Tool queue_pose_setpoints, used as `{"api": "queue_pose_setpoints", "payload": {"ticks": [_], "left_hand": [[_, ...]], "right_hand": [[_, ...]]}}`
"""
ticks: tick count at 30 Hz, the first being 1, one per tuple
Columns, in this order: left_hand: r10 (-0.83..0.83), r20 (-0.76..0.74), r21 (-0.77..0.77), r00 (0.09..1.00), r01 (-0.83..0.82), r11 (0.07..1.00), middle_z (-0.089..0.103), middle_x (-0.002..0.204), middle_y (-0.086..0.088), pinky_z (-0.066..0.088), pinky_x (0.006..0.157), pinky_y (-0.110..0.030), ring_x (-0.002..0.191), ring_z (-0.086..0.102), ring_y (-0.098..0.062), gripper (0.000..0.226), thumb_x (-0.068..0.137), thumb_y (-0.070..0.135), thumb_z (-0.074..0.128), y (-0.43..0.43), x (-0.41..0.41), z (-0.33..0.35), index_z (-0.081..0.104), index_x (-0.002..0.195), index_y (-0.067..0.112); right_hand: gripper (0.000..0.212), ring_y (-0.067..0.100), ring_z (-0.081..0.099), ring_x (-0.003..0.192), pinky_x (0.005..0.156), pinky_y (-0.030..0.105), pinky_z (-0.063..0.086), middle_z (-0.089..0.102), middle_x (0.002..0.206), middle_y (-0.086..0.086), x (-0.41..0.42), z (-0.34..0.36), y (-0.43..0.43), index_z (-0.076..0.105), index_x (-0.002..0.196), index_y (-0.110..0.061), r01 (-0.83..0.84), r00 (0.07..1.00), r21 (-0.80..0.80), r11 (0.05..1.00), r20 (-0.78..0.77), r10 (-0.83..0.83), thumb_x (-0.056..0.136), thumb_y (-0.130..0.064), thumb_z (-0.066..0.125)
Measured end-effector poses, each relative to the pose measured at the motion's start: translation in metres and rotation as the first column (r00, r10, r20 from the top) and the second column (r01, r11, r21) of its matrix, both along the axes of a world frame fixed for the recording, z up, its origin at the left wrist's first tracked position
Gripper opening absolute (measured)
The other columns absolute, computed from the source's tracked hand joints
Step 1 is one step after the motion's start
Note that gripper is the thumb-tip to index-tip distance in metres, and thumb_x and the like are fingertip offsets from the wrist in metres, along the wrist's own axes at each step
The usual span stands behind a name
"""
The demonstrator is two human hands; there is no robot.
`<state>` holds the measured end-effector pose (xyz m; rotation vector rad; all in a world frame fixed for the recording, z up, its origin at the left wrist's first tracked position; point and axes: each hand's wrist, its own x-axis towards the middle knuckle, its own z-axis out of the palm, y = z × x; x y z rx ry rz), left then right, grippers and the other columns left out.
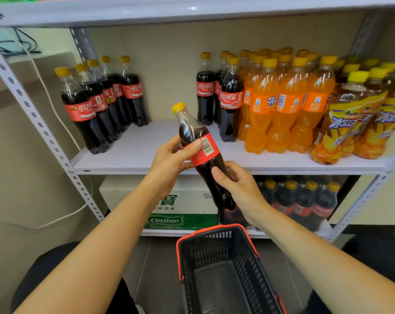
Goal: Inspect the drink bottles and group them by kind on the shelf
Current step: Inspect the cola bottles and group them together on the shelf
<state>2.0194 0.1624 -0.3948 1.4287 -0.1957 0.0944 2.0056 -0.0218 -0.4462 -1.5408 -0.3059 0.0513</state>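
A cola bottle (193, 130) with a yellow cap and red label is held tilted in front of the shelf (133, 152), barcode facing me. My left hand (169, 158) grips it at the label, thumb across the red band. My right hand (239, 189) grips its lower body. On the shelf a row of cola bottles (97, 103) stands at the left. More cola bottles (216, 96) stand right of centre, beside orange soda bottles (280, 103). Iced tea bottles (361, 114) stand at the far right.
A dark shopping basket (216, 264) with red rim sits below my hands. The lower shelf holds a Cestbon water carton (183, 214) and shrink-wrapped cola bottles (305, 200). Perforated metal uprights (33, 114) frame the rack; a white cable (56, 114) hangs at the left.
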Motion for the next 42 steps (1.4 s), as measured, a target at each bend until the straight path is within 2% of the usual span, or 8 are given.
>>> {"api": "queue_pose_setpoints", "payload": {"ticks": [5, 10, 14, 20, 25, 28, 38, 42], "left_hand": [[-0.089, 0.006, -0.111, 0.996, 0.089, 0.99, 0.072, 0.109, -0.005, 0.057, 0.083, -0.033, 0.1, 0.07, -0.02, 0.045, 0.093, 0.022, 0.066, 0.001, -0.003, -0.002, 0.058, 0.136, 0.012], [-0.066, -0.038, 0.01, 0.997, 0.067, 0.998, 0.073, 0.107, 0.003, 0.056, 0.079, -0.026, 0.097, 0.07, -0.012, 0.037, 0.087, 0.038, 0.065, -0.004, -0.004, 0.001, 0.068, 0.121, 0.024], [-0.013, 0.016, 0.06, 1.0, 0.012, 0.998, 0.071, 0.117, -0.009, 0.058, 0.086, -0.033, 0.107, 0.07, -0.023, 0.046, 0.078, 0.037, 0.08, -0.002, -0.004, -0.005, 0.07, 0.121, 0.022], [-0.158, 0.017, -0.06, 0.987, 0.159, 0.986, 0.071, 0.118, -0.008, 0.057, 0.089, -0.041, 0.109, 0.068, -0.025, 0.046, 0.09, 0.018, 0.065, -0.004, -0.006, -0.008, 0.059, 0.135, 0.012], [-0.099, 0.046, 0.08, 0.994, 0.095, 0.992, 0.071, 0.119, -0.007, 0.056, 0.084, -0.03, 0.105, 0.07, -0.019, 0.04, 0.088, 0.028, 0.07, -0.008, -0.008, -0.001, 0.065, 0.127, 0.022], [-0.049, 0.084, 0.102, 0.995, 0.041, 0.994, 0.071, 0.117, -0.01, 0.058, 0.082, -0.032, 0.102, 0.072, -0.021, 0.038, 0.084, 0.025, 0.076, -0.005, -0.008, -0.003, 0.068, 0.121, 0.021], [-0.292, 0.082, 0.026, 0.953, 0.291, 0.957, 0.068, 0.128, -0.009, 0.054, 0.094, -0.036, 0.12, 0.064, -0.026, 0.05, 0.089, 0.005, 0.061, -0.004, -0.013, -0.004, 0.056, 0.139, 0.012], [-0.172, 0.181, 0.111, 0.968, 0.154, 0.982, 0.066, 0.136, -0.01, 0.052, 0.102, -0.038, 0.127, 0.062, -0.028, 0.052, 0.089, 0.007, 0.067, -0.007, -0.018, 0.004, 0.057, 0.14, 0.011]], "right_hand": [[0.041, 0.023, 0.074, 0.103, 0.092, 0.038, 0.057, 0.077, 0.106, 0.006, 0.0, 0.003, -0.006, 0.077, 0.106, -0.029, -0.213, 0.956, 0.066, 0.975, -0.193, 0.222, 0.082, -0.061, 0.069], [0.033, 0.007, 0.073, 0.093, 0.078, 0.02, 0.051, 0.077, 0.096, -0.009, -0.006, 0.001, -0.003, 0.069, 0.106, -0.026, -0.047, 0.997, -0.063, 0.997, -0.056, 0.044, 0.083, -0.049, 0.076], [0.039, 0.006, 0.07, 0.094, 0.083, 0.025, 0.053, 0.073, 0.102, -0.005, -0.007, -0.001, -0.004, 0.059, 0.107, -0.027, -0.019, 1.0, -0.209, 0.978, -0.013, 0.016, 0.082, -0.047, 0.082], [0.035, 0.021, 0.074, 0.1, 0.098, 0.044, 0.056, 0.077, 0.104, 0.004, -0.003, 0.003, -0.01, 0.066, 0.112, -0.026, -0.178, 0.982, -0.154, 0.972, -0.085, 0.166, 0.081, -0.029, 0.082], [0.049, 0.0, 0.068, 0.094, 0.085, 0.025, 0.055, 0.072, 0.104, -0.01, -0.003, -0.005, -0.009, 0.062, 0.114, -0.03, 0.044, 0.997, -0.271, 0.962, 0.071, -0.025, 0.074, -0.034, 0.09], [0.056, -0.003, 0.066, 0.097, 0.088, 0.027, 0.055, 0.069, 0.105, -0.015, -0.004, -0.006, -0.009, 0.057, 0.116, -0.034, 0.057, 0.994, -0.322, 0.945, 0.107, -0.024, 0.072, -0.042, 0.089], [0.058, 0.01, 0.069, 0.106, 0.097, 0.037, 0.055, 0.072, 0.113, -0.005, -0.003, 0.002, -0.017, 0.058, 0.128, -0.029, -0.015, 0.991, -0.192, 0.981, 0.126, 0.04, 0.077, -0.032, 0.086], [0.066, 0.014, 0.071, 0.105, 0.096, 0.042, 0.058, 0.072, 0.114, -0.003, 0.0, -0.005, -0.023, 0.056, 0.132, -0.025, 0.004, 0.984, -0.201, 0.98, 0.177, 0.032, 0.076, -0.02, 0.09]]}}
